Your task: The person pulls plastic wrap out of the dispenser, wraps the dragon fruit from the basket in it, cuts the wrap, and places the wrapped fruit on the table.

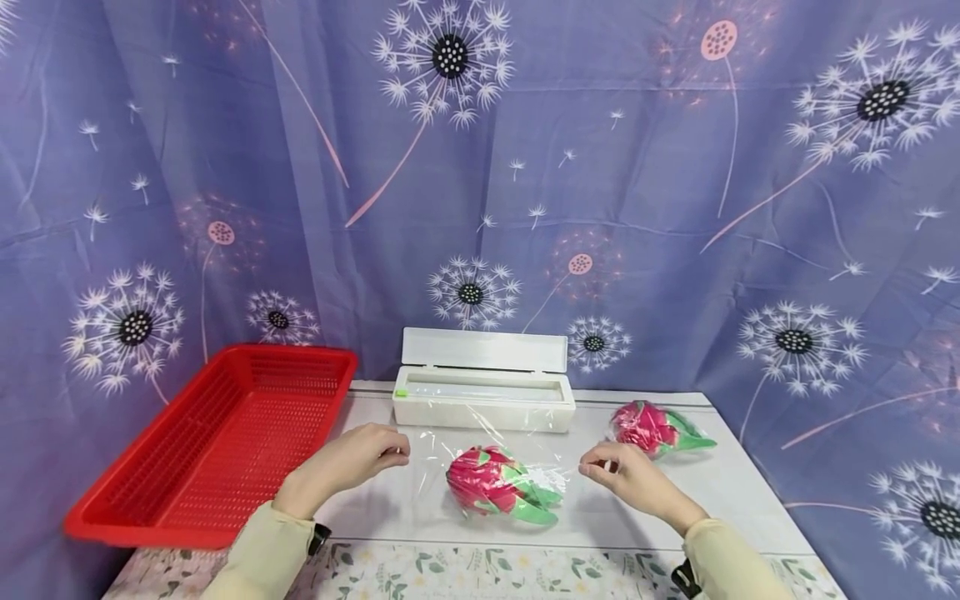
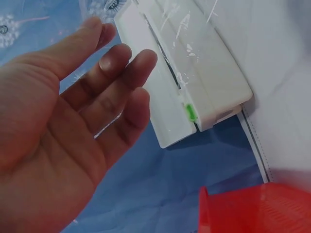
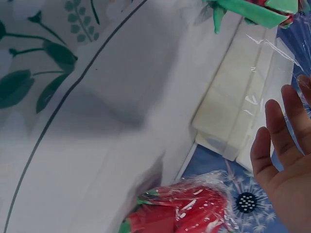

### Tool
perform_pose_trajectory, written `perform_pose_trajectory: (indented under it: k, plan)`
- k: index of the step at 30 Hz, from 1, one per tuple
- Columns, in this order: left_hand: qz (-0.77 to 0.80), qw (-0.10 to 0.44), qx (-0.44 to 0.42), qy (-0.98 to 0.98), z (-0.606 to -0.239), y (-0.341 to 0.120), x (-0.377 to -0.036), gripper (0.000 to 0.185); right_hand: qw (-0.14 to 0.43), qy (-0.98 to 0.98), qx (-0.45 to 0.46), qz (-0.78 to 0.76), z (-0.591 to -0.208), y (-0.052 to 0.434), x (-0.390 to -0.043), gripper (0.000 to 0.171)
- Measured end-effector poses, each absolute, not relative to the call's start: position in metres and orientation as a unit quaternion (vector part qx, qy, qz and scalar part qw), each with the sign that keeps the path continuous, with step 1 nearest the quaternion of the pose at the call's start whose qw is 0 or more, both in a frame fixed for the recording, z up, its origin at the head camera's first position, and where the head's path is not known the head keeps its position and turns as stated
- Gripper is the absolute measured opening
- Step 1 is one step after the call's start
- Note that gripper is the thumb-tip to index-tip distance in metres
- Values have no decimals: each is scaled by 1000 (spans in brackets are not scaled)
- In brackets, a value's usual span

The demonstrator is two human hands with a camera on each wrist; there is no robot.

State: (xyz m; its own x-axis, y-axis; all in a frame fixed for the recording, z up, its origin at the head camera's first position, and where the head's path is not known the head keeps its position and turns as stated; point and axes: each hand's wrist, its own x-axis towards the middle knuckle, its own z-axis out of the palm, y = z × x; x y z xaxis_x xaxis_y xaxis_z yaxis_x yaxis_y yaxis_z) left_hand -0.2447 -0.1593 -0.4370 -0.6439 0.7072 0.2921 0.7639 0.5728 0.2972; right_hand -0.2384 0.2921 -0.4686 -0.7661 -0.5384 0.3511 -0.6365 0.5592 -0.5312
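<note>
Plastic wrap (image 1: 491, 446) is hard to trace — a clear sheet running from the white dispenser box (image 1: 483, 400) down over the dragon fruit (image 1: 495, 482) in the middle of the table (image 1: 675, 517), seen mostly by its glints. Where its edges end cannot be told. In the head view each hand seems to pinch a side edge of the sheet, but the wrist views show only loosely straightened fingers with film glinting near them, so the grip itself stays unclear. A second dragon fruit (image 1: 654, 429), already wrapped, lies to the right, partly behind the right hand (image 1: 626, 479).

The table has a white top with a flower-print border at its near edge; a blue curtain (image 1: 600, 167) printed with dandelions hangs behind it. A red basket (image 1: 217, 446) sits on the left, overhanging the table's edge.

The left hand (image 1: 352, 458) is just left of the fruit, fingertips drawn together at the wrap; the right hand mirrors it — both held slightly above the table.
</note>
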Motion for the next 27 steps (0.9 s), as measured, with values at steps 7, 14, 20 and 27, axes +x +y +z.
perform_pose_trajectory:
  k: [7,14,20,27]
  plan:
    - [-211,73,-412,-883,-444,-158,-262,9,33,-889,284,358,-475,289,-250,14]
    - [-234,63,-411,-879,-455,-160,-273,6,-15,-885,245,397,-475,281,-252,18]
    - [-239,54,-398,-884,-472,-154,-287,8,-30,-876,221,427,-499,281,-271,17]
    - [-229,87,-377,-893,-497,-140,-300,13,-35,-880,192,432,-512,276,-278,17]
